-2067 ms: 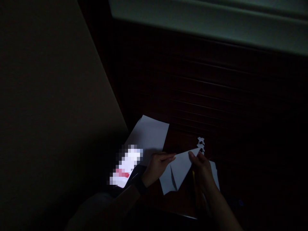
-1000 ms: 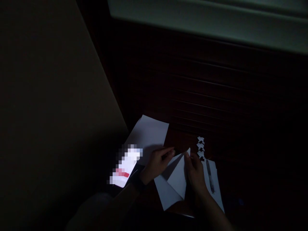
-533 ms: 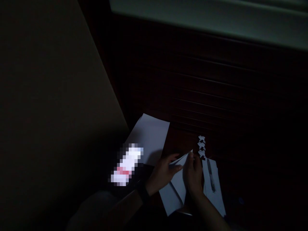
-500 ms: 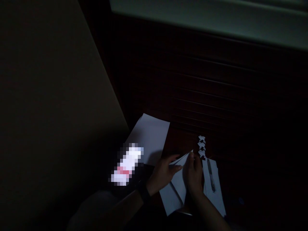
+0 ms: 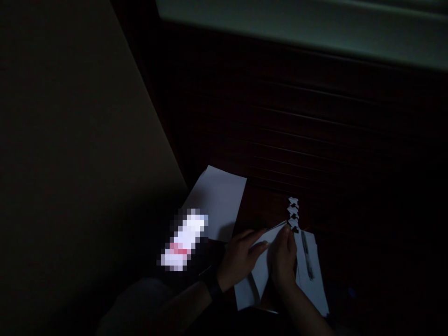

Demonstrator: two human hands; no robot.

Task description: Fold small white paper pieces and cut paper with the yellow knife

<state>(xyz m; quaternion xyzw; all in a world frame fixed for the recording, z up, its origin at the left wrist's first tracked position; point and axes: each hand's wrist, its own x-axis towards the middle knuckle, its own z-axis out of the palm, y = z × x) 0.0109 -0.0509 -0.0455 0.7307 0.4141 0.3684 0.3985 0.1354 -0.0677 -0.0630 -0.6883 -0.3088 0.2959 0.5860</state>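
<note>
A partly folded sheet of white paper (image 5: pixel 262 276) is held between my two hands, its pointed corner at the top and a dark gap under a flap lower down. My left hand (image 5: pixel 241 258), with a dark band on its wrist, grips the left side, thumb over the paper's face and fingers along its upper edge. Close by, my right hand (image 5: pixel 284 255) has its fingers closed on the right edge near the top corner. Just beyond the right hand lies a row of small folded paper pieces (image 5: pixel 293 212). The dim light hides the fingertips in part.
At the left glows a pixelated bright screen (image 5: pixel 184 240), partly overlapping a flat white sheet (image 5: pixel 224 196). Right of my right forearm, a pen (image 5: pixel 308 256) rests on more white paper (image 5: pixel 318 284). Dark wooden panelling (image 5: pixel 297 116) rises behind, with a pale wall (image 5: pixel 77 116) at the left.
The paper has turned slightly, its top corner shifting right and a little down. Both hands have moved slightly right with it, and the left fingers now cover more of its upper edge.
</note>
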